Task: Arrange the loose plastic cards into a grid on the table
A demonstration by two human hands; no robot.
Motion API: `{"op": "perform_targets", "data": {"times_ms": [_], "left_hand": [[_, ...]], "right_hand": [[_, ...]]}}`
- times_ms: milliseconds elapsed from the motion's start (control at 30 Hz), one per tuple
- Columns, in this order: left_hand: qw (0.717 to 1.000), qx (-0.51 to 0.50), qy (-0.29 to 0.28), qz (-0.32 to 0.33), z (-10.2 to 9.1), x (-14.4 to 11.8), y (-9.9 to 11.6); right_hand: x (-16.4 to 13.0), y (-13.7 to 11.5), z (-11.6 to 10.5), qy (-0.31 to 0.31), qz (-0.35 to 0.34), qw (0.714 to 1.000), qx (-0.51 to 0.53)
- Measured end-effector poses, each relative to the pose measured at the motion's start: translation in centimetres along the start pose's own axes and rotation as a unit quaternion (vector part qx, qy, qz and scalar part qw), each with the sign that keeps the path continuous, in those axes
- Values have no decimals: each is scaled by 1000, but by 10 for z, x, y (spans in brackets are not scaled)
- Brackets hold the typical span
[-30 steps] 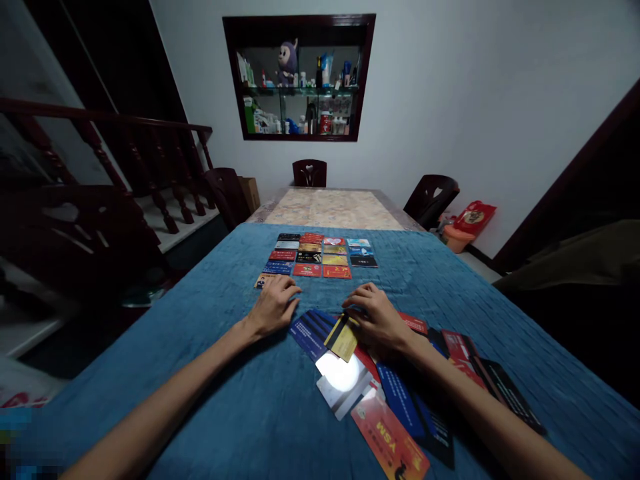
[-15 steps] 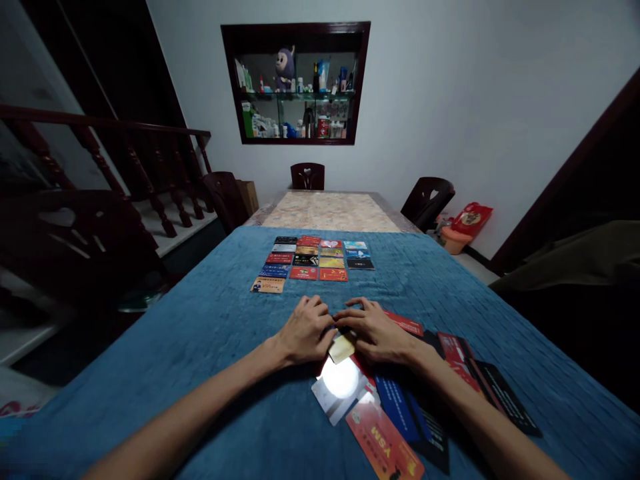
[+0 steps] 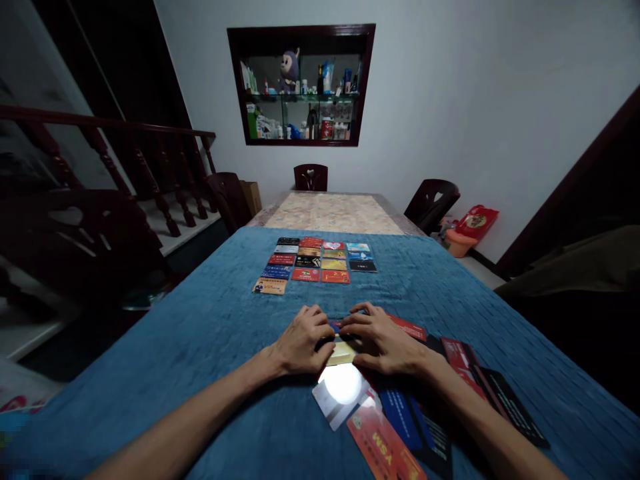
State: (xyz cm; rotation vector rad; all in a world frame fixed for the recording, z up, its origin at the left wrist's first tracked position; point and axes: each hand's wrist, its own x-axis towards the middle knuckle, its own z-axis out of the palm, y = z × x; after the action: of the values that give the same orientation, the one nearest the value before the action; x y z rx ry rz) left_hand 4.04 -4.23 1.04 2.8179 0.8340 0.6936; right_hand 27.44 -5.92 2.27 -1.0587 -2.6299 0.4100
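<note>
My left hand (image 3: 303, 341) and my right hand (image 3: 384, 341) face each other low over the near part of the table. Between them is a pale yellow card (image 3: 341, 353), its two ends in my curled fingers and thumbs. Part of a blue card shows just behind it, between my fingertips. Beneath and nearer to me are a silver-white card (image 3: 333, 405) under a bright spot of light and an orange-red card (image 3: 383, 443) marked YSM. Blue cards (image 3: 403, 413) and black ones lie under my right forearm, partly hidden.
Farther off, several cards (image 3: 307, 262) lie in columns on the blue cloth (image 3: 210, 333). More red cards (image 3: 457, 353) and a black card (image 3: 515, 403) are spread at the right. Chairs (image 3: 433, 203) stand around the table; a railing (image 3: 105, 123) is at the left.
The yellow card has turned from slanted to nearly level between my hands, and more of it shows. My hands have drawn slightly apart. The whole view has shifted a little.
</note>
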Motion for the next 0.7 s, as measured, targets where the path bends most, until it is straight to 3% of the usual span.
{"op": "perform_targets", "data": {"times_ms": [700], "left_hand": [[999, -43, 15, 8, -3, -2, -3]], "right_hand": [[-5, 0, 2, 40, -64, 997, -10]]}}
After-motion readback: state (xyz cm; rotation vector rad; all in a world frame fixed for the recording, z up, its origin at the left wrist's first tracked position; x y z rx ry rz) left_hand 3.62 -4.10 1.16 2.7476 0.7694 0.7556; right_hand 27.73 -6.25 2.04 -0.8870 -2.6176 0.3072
